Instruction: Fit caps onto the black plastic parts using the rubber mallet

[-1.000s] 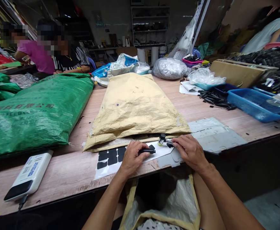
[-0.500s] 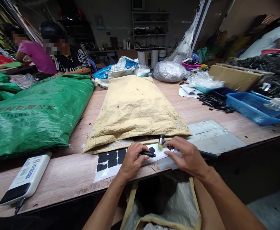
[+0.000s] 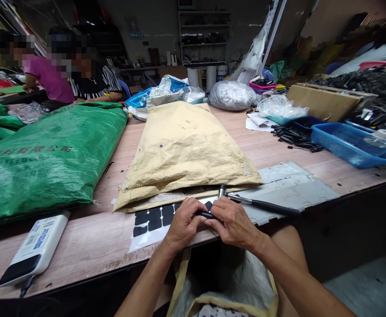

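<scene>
Between my two hands, near the table's front edge, lies a small black pen-like part (image 3: 206, 215). My left hand (image 3: 185, 221) pinches its left end, and my right hand (image 3: 232, 221) has its fingers closed on the other end. Just behind my right hand rests a hammer (image 3: 262, 204) with a metal head and black handle. A white sheet with black stickers (image 3: 151, 222) lies under and left of my left hand. The beige sack (image 3: 189, 149) lies flat behind both hands. Below the edge, an open sack (image 3: 259, 277) hangs at my lap.
A green sack (image 3: 50, 154) and a white power bank (image 3: 36, 246) with a cable are at left. A grey board (image 3: 288, 187), a blue tray (image 3: 351, 143) and piled black parts (image 3: 295, 137) are at right. Two people (image 3: 47, 79) sit at the back left.
My right hand has moved left and forward from beside the hammer head to my left hand, and now closes on the black part. The hammer's handle shows more fully.
</scene>
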Action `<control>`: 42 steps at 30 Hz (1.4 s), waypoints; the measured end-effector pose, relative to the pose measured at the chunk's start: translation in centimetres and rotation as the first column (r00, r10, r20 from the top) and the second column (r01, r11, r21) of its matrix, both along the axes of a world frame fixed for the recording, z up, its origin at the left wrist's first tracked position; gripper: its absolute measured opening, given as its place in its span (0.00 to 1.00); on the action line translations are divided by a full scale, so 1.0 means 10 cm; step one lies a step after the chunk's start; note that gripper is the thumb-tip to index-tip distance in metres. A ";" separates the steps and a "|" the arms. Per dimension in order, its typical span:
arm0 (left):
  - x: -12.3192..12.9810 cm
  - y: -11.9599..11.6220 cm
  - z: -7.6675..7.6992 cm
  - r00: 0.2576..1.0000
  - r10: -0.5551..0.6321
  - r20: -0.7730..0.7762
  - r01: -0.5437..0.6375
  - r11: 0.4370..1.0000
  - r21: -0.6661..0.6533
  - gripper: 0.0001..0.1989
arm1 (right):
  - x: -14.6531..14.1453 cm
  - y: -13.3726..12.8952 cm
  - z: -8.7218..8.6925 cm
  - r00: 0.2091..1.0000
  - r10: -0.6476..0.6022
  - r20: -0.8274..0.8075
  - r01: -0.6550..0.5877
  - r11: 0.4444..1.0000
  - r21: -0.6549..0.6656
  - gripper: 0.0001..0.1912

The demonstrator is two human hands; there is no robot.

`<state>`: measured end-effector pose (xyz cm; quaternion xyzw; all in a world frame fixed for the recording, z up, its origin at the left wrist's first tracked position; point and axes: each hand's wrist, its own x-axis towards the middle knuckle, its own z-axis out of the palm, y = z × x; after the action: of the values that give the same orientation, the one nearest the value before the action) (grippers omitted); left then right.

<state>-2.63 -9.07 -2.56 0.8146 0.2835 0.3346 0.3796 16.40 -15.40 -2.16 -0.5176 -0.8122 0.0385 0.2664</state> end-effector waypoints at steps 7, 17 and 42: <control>0.00 0.01 0.00 1.000 0.016 -0.009 -0.016 1.000 0.015 0.06 | 0.01 0.03 -0.08 0.998 0.010 -0.059 -0.010 1.000 0.001 0.10; 0.00 0.02 0.02 0.996 0.085 -0.019 -0.086 0.994 -0.063 0.07 | 0.44 -0.09 0.08 0.973 -0.199 -0.116 0.211 0.972 0.105 0.08; 0.09 -1.17 -0.55 0.782 -0.157 -0.604 -0.009 0.965 -0.263 0.15 | 0.67 0.03 -0.20 0.912 -0.407 0.043 0.396 0.904 0.161 0.06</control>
<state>-1.73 -20.77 -8.08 0.8349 0.3997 -0.0053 0.3784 23.15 -15.15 -4.20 -0.6536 -0.6982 -0.0974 0.2755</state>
